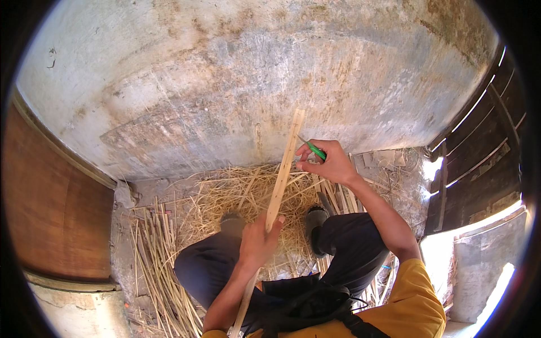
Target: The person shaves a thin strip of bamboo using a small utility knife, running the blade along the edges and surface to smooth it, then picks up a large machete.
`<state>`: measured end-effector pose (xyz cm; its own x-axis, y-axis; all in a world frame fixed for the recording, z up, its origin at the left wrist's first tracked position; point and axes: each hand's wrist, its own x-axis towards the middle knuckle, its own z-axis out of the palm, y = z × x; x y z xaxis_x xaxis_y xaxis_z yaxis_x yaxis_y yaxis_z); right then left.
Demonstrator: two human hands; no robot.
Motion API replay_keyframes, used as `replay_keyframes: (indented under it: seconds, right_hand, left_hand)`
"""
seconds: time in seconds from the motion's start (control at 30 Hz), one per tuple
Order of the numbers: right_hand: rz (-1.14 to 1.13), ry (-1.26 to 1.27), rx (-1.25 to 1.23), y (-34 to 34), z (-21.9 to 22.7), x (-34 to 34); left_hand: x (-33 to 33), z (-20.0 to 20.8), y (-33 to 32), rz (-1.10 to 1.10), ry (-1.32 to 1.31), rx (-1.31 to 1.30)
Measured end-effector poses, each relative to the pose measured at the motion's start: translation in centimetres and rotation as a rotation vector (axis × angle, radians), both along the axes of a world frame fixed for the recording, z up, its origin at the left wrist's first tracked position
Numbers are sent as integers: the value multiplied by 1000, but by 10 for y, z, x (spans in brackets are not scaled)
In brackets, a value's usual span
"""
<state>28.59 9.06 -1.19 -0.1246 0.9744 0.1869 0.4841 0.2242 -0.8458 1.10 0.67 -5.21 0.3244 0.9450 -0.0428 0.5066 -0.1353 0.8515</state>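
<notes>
Yellow sleeve, left hand gripping pale strip, long axis pointing ahead, slightly rightward, right hand holding green-handled tool

I'm seeing daylight streaming through gaps in the dark plank wall at the right, and the opening below is glaring white. The pale wall is catching soft light; the brown panel is sitting dimmer. Straight edges are bowing, corners blackening.
</notes>
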Motion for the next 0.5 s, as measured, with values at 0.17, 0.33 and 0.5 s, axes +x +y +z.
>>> replay_keyframes:
  seconds: [0.17, 0.33, 0.5]
  right_hand:
    - [2, 7, 43, 2, -10, 1]
    - [18, 56, 93, 3, -16, -2]
    - [-30, -86, 202, 6, -15, -1]
  left_hand:
    - [2, 2, 0, 1, 0, 12]
    - [2, 2, 0, 2, -4, -4]
    - [1, -2, 1, -15, 28, -21]
